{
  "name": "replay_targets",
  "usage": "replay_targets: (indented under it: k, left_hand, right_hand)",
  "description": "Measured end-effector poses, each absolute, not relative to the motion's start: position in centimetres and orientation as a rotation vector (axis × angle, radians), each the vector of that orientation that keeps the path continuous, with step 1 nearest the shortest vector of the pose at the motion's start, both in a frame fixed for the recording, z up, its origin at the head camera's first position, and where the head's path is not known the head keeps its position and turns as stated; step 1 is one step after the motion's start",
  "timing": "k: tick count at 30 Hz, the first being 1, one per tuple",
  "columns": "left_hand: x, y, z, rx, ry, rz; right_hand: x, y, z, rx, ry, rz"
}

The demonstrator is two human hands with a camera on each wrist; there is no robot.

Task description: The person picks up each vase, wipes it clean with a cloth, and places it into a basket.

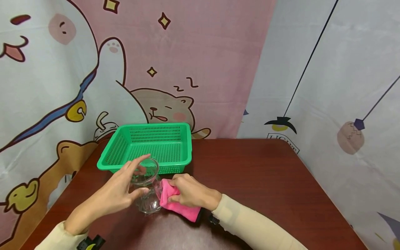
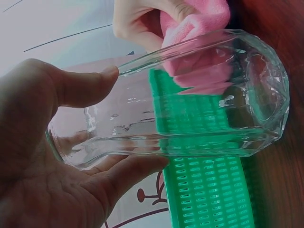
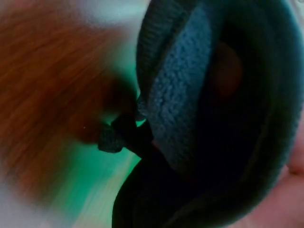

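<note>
My left hand (image 1: 117,192) holds a tall clear glass vase (image 1: 149,204) around its upper part, thumb on the near side and fingers on the far side. In the left wrist view the glass (image 2: 190,109) shows a flared rim and a thick faceted base. My right hand (image 1: 192,191) grips a folded pink cloth (image 1: 184,210) and presses it against the right side of the glass. The dark underside of the cloth (image 3: 178,90) fills much of the right wrist view and hides most of the right fingers.
A green perforated plastic basket (image 1: 156,151) stands just behind the glass, near the back left of the brown wooden table (image 1: 256,180). A cartoon-printed curtain (image 1: 218,69) hangs along the back and sides of the table.
</note>
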State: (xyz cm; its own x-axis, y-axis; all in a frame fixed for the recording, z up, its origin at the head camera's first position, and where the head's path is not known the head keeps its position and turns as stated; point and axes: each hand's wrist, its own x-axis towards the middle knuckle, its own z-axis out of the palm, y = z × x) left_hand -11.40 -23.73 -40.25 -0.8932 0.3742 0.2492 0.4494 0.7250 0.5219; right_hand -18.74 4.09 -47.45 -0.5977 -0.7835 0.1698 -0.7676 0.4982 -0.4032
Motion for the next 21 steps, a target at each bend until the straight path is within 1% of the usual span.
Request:
replay_targets:
  k: [11, 21]
  left_hand:
    - [-11.5, -23.8, -40.3, -0.698, -2.774, -0.898]
    - [-11.6, -23.9, -40.5, -0.68, -2.783, -0.894]
  right_hand:
    - [-18.7, 4.0, -46.9, -1.403, 2.683, -0.816]
    - [-18.5, 3.6, -45.0, -1.486, 2.693, -1.047]
